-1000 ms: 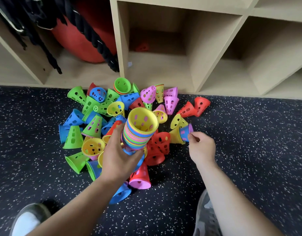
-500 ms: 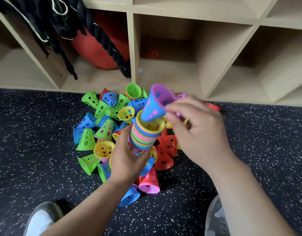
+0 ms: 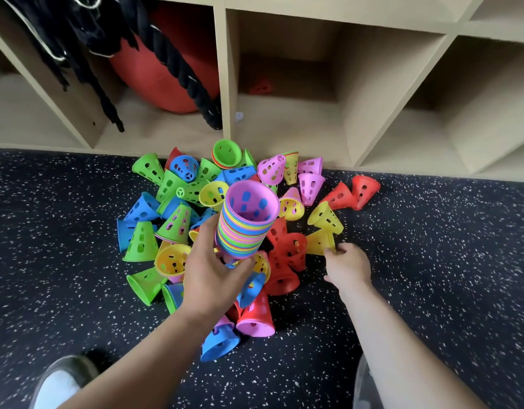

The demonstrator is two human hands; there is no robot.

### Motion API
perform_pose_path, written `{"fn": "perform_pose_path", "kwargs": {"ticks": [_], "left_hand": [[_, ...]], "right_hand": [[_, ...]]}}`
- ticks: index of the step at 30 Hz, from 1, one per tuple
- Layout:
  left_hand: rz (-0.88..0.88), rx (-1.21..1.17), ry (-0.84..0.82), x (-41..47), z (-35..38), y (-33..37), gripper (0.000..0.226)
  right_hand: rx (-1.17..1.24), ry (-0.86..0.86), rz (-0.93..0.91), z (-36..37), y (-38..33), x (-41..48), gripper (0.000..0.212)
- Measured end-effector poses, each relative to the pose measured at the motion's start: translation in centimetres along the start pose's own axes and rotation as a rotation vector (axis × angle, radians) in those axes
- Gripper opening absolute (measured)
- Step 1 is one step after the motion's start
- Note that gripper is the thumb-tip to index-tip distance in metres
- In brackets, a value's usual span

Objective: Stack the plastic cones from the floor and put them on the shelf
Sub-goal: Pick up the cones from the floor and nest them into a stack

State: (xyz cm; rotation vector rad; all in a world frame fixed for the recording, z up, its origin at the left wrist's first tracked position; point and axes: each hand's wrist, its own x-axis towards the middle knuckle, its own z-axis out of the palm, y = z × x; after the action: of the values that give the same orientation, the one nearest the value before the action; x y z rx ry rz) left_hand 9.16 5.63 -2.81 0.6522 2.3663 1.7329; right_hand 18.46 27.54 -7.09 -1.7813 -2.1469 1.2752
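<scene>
Partway: left hand (image 3: 209, 276) gripping tall stack (image 3: 244, 228); right hand (image 3: 347, 265) pinching yellow cone (image 3: 321, 242); many cones (image 3: 172, 222) loose on floor (image 3: 431, 261), shelf (image 3: 284, 125) unfilled.

A red ball (image 3: 169, 75) is sitting in a cubby — thick black ropes (image 3: 178, 57) are hanging in front of it. Two shoes are showing at the bottom edge — a white-toed one (image 3: 60, 382) at lower left, a grey one (image 3: 365, 385) at lower right — both resting on black speckled flooring (image 3: 446, 276).
</scene>
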Motion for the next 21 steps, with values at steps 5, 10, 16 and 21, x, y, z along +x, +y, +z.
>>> {"fn": "perform_pose_path", "kwargs": {"ticks": [5, 10, 16, 21], "left_hand": [[-0.005, 0.019, -0.011, 0.3, 0.2, -0.8, 0.093], [-0.032, 0.051, 0.017, 0.9, 0.1, -1.7, 0.083], [-0.069, 0.077, 0.043, 1.6, 0.2, -1.8, 0.074], [-0.055, 0.101, 0.058, 1.6, 0.2, -1.5, 0.075]], "right_hand": [[0.005, 0.034, -0.096, 0.2, 0.3, 0.2, 0.011], [-0.108, 0.222, -0.358, -1.3, -1.2, -1.0, 0.015], [0.236, 0.537, -0.772, -4.6, -8.3, -4.9, 0.012], [0.270, 0.386, -1.212, -5.1, -13.4, -9.5, 0.011]]}}
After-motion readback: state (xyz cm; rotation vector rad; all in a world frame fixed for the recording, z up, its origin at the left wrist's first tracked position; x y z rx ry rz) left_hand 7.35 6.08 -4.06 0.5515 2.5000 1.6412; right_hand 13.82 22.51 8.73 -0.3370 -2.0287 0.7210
